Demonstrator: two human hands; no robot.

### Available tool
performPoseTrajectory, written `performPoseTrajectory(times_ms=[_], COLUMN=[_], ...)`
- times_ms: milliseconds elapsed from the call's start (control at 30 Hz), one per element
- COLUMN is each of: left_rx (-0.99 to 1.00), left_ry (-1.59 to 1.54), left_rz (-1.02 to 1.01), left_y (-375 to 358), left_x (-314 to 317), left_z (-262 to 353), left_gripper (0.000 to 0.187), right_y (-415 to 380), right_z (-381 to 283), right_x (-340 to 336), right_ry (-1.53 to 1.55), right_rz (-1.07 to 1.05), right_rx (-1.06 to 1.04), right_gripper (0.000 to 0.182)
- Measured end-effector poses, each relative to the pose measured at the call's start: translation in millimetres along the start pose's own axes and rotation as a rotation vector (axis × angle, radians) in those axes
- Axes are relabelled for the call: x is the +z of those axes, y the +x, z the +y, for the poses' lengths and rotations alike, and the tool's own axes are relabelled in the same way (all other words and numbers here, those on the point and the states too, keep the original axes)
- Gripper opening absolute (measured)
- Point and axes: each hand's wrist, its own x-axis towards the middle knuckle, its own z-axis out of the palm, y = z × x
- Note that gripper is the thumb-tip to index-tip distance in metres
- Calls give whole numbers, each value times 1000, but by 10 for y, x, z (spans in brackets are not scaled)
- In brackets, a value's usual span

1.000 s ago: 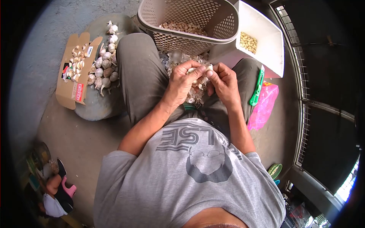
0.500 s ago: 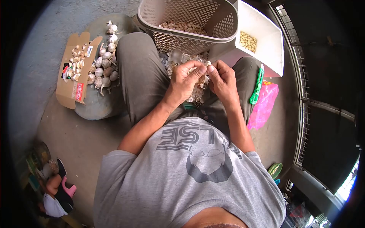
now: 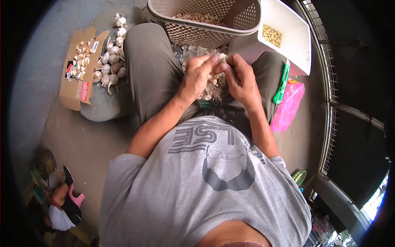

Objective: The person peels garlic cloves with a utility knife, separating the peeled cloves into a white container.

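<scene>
My left hand and my right hand meet above my lap, thumbs and fingers pinched together. A small pale garlic clove shows between the fingertips, mostly hidden by them. Below the hands, papery garlic skins are heaped between my knees. Beyond them stands a grey-brown perforated basket with many garlic cloves inside. To its right, a white box holds pale peeled cloves.
On the left, a round grey seat bears whole garlic bulbs and an opened cardboard box with loose cloves. A green utility knife lies on my right thigh, above a pink bag. Another person is at lower left.
My hands remain together but have shifted slightly up in view. The left fingers are blurred and have turned a little against the right. The whole scene has shifted slightly with the head.
</scene>
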Motion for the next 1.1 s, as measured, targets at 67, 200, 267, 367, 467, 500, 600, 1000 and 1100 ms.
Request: performPoseTrajectory(times_ms=[67,200,267,367,467,500,600,1000,1100], left_rx=[-7,-80,-82,-99,-130,-140,-127,-65,-9], left_ry=[-53,-225,-227,-221,-196,-192,-177,-231,-152], left_rz=[13,52,55,44,-20,-30,-24,0,53], left_y=[13,29,42,48,33,19,35,-10,-11], left_x=[18,40,4,-3,5,21,45,65,78], left_z=[15,16,-22,-31,26,49,5,13,35], left_gripper=[37,35,33,32,32,31,26,12,12], right_y=[29,50,89,128,168,239,664,195,189], right_z=[-2,38,-71,-263,-581,-649,-676,131,54], right_x=[-31,-113,-140,-223,-376,-407,-478,-167,-119], right_ry=[84,355,528,523,420,368,257,-95,-209], right_rz=[-20,-35,-9,88,186,254,356,13,83], right_rx=[45,189,189,66,-247,-370,-527,58,-6], right_gripper=[22,16,14,12,12,13,28,15,13])
